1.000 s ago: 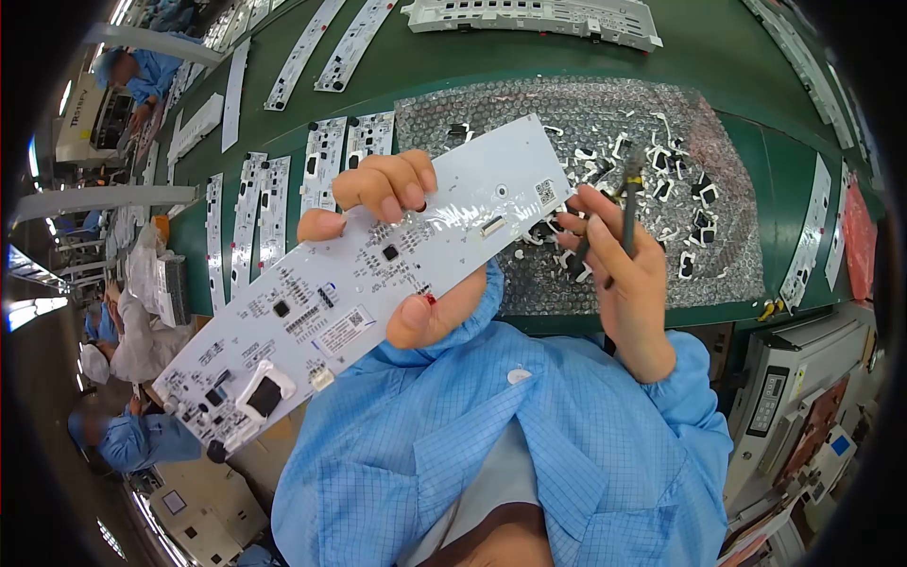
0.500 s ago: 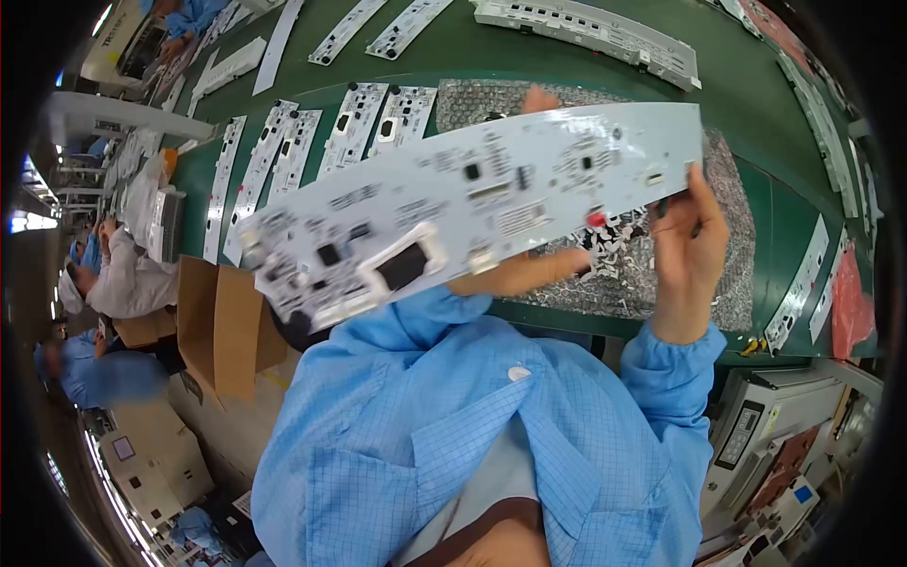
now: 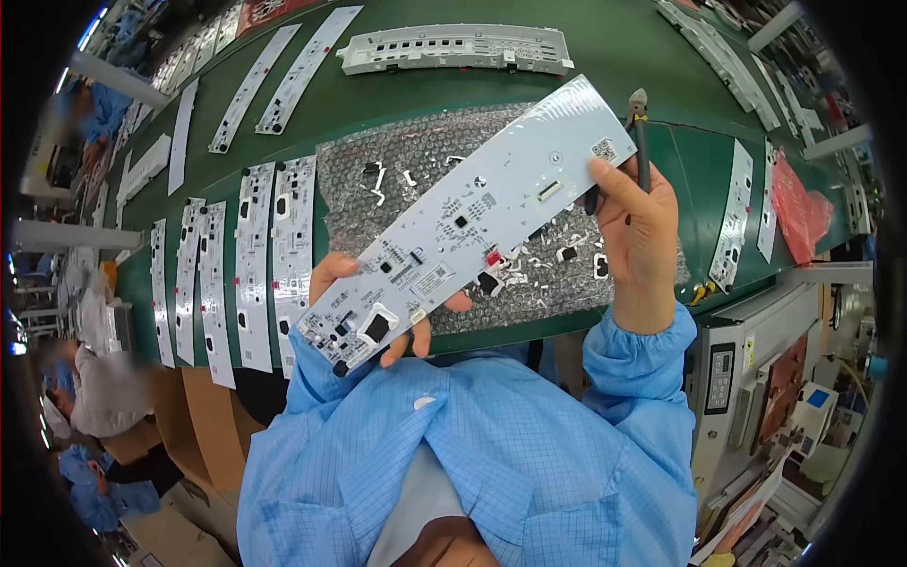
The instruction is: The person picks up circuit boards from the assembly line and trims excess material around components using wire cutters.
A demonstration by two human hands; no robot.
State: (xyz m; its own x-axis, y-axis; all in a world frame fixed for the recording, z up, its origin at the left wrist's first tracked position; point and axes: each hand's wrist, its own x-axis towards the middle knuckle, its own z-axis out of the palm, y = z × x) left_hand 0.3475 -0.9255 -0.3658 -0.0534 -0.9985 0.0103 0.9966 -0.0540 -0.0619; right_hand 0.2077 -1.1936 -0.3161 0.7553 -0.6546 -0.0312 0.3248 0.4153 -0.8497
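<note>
A long white circuit board is tilted up to the right in front of my chest, between both hands. My left hand is closed around its lower left end, part of the palm hidden behind it. My right hand pinches the upper right corner by the QR code. That same hand also holds a pair of pliers-like cutters, jaws pointing up. Below the board lies bubble wrap, scattered with small white and black scraps.
Several white circuit boards lie in a row on the green table at left. A long white plastic housing sits at the back. More boards and a red plastic bag are at right. Co-workers sit far left.
The circuit board has swung to a steeper tilt, right end higher, and lies further left of my right hand. My view has shifted, and the cutters now show clearly.
</note>
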